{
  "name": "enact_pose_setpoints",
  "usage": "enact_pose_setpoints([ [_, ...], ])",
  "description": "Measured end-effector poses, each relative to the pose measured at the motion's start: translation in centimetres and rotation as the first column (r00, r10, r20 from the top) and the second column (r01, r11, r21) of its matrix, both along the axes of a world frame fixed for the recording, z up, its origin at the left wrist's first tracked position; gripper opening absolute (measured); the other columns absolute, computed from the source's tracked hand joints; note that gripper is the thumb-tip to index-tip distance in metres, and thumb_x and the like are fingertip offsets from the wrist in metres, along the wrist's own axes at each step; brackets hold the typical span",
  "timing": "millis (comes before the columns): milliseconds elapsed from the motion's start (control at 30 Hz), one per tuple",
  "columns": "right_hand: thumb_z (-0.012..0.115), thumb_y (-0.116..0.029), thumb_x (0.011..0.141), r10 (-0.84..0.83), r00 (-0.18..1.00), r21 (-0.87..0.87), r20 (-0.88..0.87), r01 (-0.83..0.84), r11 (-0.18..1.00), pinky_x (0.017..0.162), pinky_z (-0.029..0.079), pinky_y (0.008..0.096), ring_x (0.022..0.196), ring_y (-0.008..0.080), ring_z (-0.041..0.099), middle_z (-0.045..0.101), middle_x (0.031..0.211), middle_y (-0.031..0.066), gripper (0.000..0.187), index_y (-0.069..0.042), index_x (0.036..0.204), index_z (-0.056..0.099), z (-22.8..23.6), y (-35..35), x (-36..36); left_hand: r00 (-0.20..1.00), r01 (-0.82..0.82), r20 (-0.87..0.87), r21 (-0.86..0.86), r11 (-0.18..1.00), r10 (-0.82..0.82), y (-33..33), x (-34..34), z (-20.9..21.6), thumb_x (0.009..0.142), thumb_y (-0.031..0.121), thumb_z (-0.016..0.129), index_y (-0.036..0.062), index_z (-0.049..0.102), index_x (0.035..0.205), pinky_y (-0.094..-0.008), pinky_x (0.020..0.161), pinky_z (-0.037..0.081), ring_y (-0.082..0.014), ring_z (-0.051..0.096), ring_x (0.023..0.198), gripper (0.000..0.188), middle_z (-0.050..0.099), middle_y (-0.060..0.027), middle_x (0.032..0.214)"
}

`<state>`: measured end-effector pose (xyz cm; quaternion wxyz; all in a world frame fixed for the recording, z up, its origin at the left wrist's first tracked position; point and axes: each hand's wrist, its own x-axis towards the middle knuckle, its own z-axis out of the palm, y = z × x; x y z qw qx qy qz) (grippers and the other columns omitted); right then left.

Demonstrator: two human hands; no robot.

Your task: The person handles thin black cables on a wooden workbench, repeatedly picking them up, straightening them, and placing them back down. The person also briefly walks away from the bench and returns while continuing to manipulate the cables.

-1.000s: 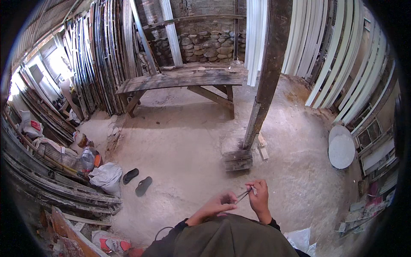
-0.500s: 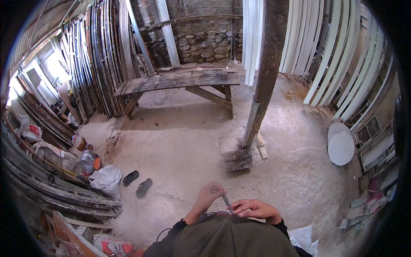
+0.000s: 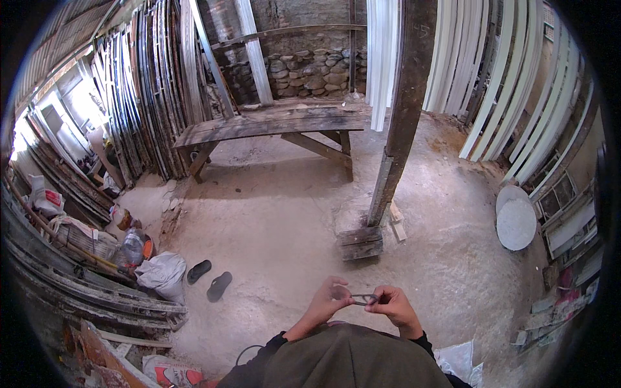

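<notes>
In front of my body, low in the picture, a small thin dark item stretches between my hands. It has a narrow loop-like outline, and I cannot make out its kind. My left hand pinches its left end between thumb and finger. On the other end, the fingers of my right hand are closed. The hands are a short way apart, raised above the pale dusty floor.
A wooden post rises from a block ahead of me. Beyond it stands a low wooden bench. Black sandals and a white sack lie to the left. Long pale boards lean at right, near a round white disc.
The thin item has gone from upright and slanted to level. My right hand has turned from lying flat beside it to pinching its right end. My left hand has moved slightly right.
</notes>
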<state>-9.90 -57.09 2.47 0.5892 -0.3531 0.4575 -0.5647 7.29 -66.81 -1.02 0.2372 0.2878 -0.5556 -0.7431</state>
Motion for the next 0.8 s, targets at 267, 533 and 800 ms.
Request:
enact_pose_setpoints([
  [267, 0.066, -0.011, 0.069, -0.419, 0.657, -0.186, -0.627, 0.396, 0.899, 0.053, 0.036, 0.0222, 0.062, 0.0099, 0.046, 0.048, 0.065, 0.0034, 0.014, -0.006, 0.081, 0.062, -1.8, -1.4, -0.2, 0.906, 0.351, -0.329, 0.228, 0.908, -0.268, 0.2, 0.5, 2.1, 0.072, -0.001, 0.063, 0.0086, 0.042, 0.093, -0.0213, 0.067, 0.035, -0.0074, 0.046, 0.070, 0.031, 0.049, 0.0018, 0.071],
  [533, 0.065, -0.011, 0.072, -0.029, 0.974, -0.064, -0.225, 0.015, 0.998, 0.072, 0.037, 0.0270, 0.084, 0.0146, 0.047, 0.049, 0.092, 0.0044, 0.011, -0.005, 0.080, 0.064, 0.0, -0.2, -0.9, 0.980, -0.196, 0.016, -0.124, 0.973, 0.199, -2.4, 1.0, -1.4, 0.070, -0.003, 0.062, 0.0077, 0.046, 0.072, -0.0216, 0.063, 0.041, -0.0081, 0.049, 0.067, 0.020, 0.050, 0.0008, 0.071],
  [800, 0.064, -0.004, 0.072, 0.406, 0.914, -0.138, -0.022, -0.405, 0.904, 0.083, 0.034, 0.0290, 0.094, 0.0182, 0.048, 0.054, 0.098, 0.0085, 0.015, -0.001, 0.086, 0.062, 2.1, -0.4, -0.3, 0.972, -0.192, 0.115, -0.123, 0.974, 0.206, -2.1, 0.8, -1.7, 0.071, 0.003, 0.065, 0.0033, 0.056, 0.080, -0.0221, 0.068, 0.042, -0.0086, 0.053, 0.070, 0.012, 0.058, -0.0021, 0.074],
])
